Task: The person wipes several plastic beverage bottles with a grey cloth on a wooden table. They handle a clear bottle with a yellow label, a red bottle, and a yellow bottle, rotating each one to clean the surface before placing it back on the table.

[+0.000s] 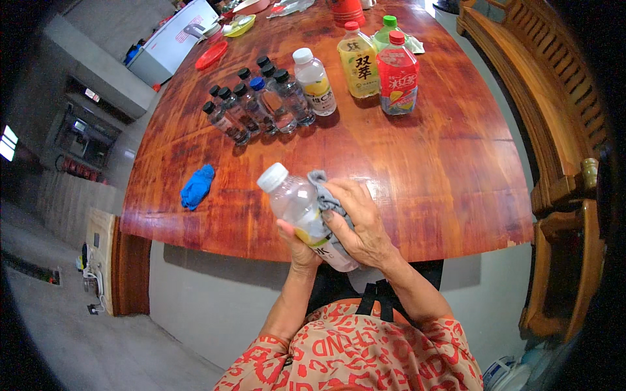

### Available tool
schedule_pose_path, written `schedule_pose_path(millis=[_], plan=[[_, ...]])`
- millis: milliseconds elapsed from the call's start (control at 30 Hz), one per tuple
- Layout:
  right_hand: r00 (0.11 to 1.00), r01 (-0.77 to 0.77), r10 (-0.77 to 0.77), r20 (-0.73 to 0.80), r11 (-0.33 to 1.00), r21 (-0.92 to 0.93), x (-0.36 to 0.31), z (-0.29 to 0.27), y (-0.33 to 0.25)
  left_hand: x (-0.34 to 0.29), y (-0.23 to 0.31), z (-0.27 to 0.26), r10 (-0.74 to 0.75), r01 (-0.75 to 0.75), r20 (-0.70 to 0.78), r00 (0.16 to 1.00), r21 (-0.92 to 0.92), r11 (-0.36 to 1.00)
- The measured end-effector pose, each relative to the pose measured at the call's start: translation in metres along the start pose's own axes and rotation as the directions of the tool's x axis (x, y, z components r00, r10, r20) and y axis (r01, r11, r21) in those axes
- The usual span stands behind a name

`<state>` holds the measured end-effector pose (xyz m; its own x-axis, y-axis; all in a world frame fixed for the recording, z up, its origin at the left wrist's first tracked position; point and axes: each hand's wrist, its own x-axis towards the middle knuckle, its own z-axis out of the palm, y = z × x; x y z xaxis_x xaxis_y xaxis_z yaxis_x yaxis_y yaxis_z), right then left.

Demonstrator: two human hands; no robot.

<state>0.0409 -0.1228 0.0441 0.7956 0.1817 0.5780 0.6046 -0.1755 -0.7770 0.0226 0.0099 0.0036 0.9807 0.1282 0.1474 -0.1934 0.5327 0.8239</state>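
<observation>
Over the table's near edge I hold a clear plastic bottle (288, 199) with a white cap, tilted to the left. My left hand (301, 249) is closed around its lower left side. A grey cloth (328, 195) is pressed against the bottle's right side by my right hand (357, 220), whose fingers are bent over it. On the table to the left lies a crumpled blue cloth (197, 187), touched by neither hand. Beyond the hands stands a similar white-capped bottle (315, 85), upright beside a cluster of small clear bottles (250, 109) with mostly black caps and one blue cap.
At the far right stand a yellow drink bottle (358, 65), a red-labelled bottle (397, 78) and a green-capped bottle (389, 25). A red dish (211, 56) and a yellow bowl (240, 26) sit far left on the wooden table (443, 176). A wooden bench (554, 85) runs along the right.
</observation>
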Motion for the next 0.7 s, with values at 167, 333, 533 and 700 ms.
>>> schedule_pose_path(millis=[167, 333, 533, 700], plan=[[0.995, -0.058, 0.056, 0.081, 0.998, 0.033, -0.031, -0.003, 0.009, 0.018, 0.002, -0.015, 0.051, -0.057, -0.047, 0.998, -0.152, 0.987], [0.956, -0.289, 0.258, 0.141, 0.911, 0.294, -0.054, -0.003, 0.021, 0.020, 0.007, -0.009, 0.044, -0.027, 0.098, 0.994, -0.164, 0.986], [0.720, -0.693, 0.534, 0.442, 0.590, 0.414, -0.054, -0.016, 0.015, 0.020, 0.010, 0.001, 0.065, -0.029, 0.148, 0.987, -0.233, 0.972], [0.978, -0.210, 0.200, 0.062, 0.942, 0.261, -0.055, 0.002, 0.014, 0.021, 0.009, -0.002, 0.040, 0.031, 0.184, 0.982, -0.367, 0.930]])
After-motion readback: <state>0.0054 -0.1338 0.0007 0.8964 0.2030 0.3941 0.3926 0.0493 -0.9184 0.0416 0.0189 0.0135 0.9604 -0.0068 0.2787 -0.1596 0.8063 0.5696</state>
